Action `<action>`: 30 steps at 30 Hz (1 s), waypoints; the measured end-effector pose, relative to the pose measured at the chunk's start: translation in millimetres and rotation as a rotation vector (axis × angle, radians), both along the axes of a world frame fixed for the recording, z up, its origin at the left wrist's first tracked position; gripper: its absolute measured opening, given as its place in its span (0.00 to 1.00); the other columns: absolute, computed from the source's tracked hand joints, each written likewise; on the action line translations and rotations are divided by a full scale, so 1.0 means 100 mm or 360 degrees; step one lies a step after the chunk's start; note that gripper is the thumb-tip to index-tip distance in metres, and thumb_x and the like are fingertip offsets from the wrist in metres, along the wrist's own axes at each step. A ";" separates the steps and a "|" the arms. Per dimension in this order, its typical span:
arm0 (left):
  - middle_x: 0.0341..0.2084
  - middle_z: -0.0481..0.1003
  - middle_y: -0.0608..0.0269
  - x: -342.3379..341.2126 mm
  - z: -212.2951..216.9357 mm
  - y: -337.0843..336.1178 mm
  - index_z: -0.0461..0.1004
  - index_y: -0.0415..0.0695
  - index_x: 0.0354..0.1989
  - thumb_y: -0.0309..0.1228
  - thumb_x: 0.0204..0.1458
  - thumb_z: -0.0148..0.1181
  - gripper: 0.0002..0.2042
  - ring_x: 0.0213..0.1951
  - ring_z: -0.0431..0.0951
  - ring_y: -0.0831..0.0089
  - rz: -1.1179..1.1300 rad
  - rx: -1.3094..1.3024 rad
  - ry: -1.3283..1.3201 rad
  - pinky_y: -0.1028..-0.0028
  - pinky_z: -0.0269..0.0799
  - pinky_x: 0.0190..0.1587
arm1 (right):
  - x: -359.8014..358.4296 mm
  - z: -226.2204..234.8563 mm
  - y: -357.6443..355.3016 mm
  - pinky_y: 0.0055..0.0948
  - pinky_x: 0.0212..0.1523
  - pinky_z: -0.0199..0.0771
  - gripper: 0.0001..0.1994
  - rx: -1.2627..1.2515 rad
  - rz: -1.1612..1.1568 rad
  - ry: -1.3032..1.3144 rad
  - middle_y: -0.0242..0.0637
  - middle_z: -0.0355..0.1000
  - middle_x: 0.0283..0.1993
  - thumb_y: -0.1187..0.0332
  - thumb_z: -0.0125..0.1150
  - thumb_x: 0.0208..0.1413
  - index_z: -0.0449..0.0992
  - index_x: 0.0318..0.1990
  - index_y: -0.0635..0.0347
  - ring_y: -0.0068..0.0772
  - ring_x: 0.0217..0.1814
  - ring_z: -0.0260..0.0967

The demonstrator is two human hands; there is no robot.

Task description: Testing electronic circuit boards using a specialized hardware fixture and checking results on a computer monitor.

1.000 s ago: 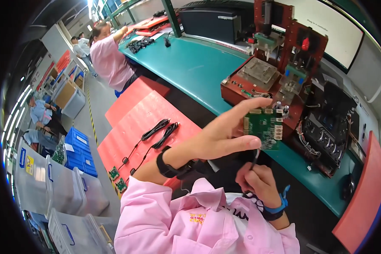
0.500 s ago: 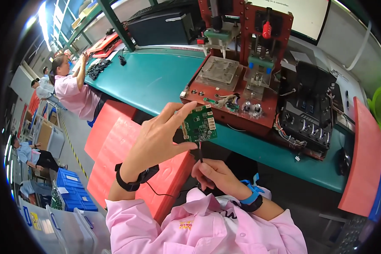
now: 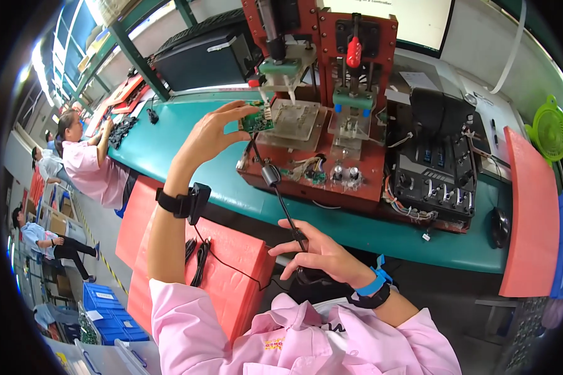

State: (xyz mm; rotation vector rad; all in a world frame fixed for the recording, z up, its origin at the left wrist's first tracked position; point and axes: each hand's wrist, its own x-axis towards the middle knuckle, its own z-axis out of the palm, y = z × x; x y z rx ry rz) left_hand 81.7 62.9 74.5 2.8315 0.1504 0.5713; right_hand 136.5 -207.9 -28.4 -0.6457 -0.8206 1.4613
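Observation:
My left hand (image 3: 214, 134) is raised over the red test fixture (image 3: 313, 165) and pinches a small green circuit board (image 3: 258, 120) by its left side. White connectors line the board's right edge. From under it a black cable (image 3: 284, 205) with a thick cylindrical bead (image 3: 271, 175) slants down toward me. My right hand (image 3: 328, 259) is lower, in front of the bench edge, its fingers loosely around that cable. Past the fingers, the cable's lower end is hard to make out. Left of the fixture's clear plate (image 3: 294, 122), the board is held in the air.
Pink foam (image 3: 231, 250) at my left carries coiled black cables (image 3: 200, 259). A black control box (image 3: 428, 181) with switches stands right of the fixture, near a mouse (image 3: 499, 227) and a green fan (image 3: 549, 128). A co-worker (image 3: 91, 162) sits further left along the green bench (image 3: 169, 147).
My left hand has carried the board up and forward, over the fixture. The cable now stretches out with its bead showing. My right hand has loosened its fingers. Coiled cables on the foam are uncovered.

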 end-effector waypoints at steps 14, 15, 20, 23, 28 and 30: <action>0.47 0.68 0.53 0.54 -0.05 0.10 0.73 0.51 0.43 0.24 0.37 0.62 0.20 0.50 0.66 0.61 -0.0243 -0.0485 0.0299 0.67 0.60 0.51 | -0.02 -0.10 0.13 0.28 0.48 0.63 0.28 -0.0024 -0.0022 0.0336 0.49 0.64 0.47 0.64 0.47 0.54 0.45 0.58 0.64 0.35 0.40 0.71; 0.47 0.68 0.53 0.55 -0.03 0.10 0.73 0.51 0.43 0.24 0.37 0.62 0.20 0.50 0.65 0.61 -0.0314 -0.0499 0.0317 0.67 0.59 0.51 | -0.04 -0.10 0.13 0.28 0.48 0.63 0.28 -0.0050 -0.0022 0.0337 0.50 0.65 0.46 0.63 0.48 0.54 0.46 0.58 0.64 0.37 0.40 0.71; 0.48 0.67 0.52 0.61 -0.03 0.16 0.73 0.52 0.44 0.25 0.37 0.63 0.20 0.53 0.62 0.61 -0.0446 -0.0491 0.0414 0.67 0.58 0.53 | -0.05 -0.07 0.16 0.30 0.49 0.62 0.29 -0.0099 -0.0024 0.0352 0.52 0.65 0.45 0.63 0.50 0.52 0.46 0.57 0.65 0.40 0.41 0.70; 0.49 0.66 0.52 0.63 -0.05 0.18 0.73 0.52 0.45 0.25 0.39 0.61 0.20 0.55 0.61 0.60 -0.0439 -0.0473 0.0451 0.67 0.57 0.54 | -0.07 -0.08 0.16 0.30 0.50 0.62 0.29 -0.0109 -0.0025 0.0377 0.52 0.65 0.45 0.63 0.50 0.52 0.46 0.57 0.65 0.40 0.41 0.70; 0.51 0.64 0.52 0.64 -0.10 0.23 0.72 0.53 0.45 0.23 0.43 0.57 0.18 0.57 0.58 0.59 -0.0463 -0.0467 0.0488 0.67 0.55 0.55 | -0.10 -0.13 0.20 0.28 0.49 0.62 0.27 -0.0083 -0.0039 0.0416 0.49 0.66 0.45 0.64 0.48 0.53 0.46 0.57 0.64 0.37 0.42 0.70; 0.50 0.65 0.53 0.61 -0.09 0.21 0.72 0.52 0.45 0.23 0.44 0.56 0.17 0.56 0.59 0.60 -0.0466 -0.0510 0.0448 0.67 0.56 0.55 | -0.12 -0.16 0.22 0.28 0.49 0.62 0.27 -0.0065 -0.0039 0.0425 0.48 0.66 0.45 0.64 0.47 0.54 0.46 0.57 0.63 0.36 0.43 0.70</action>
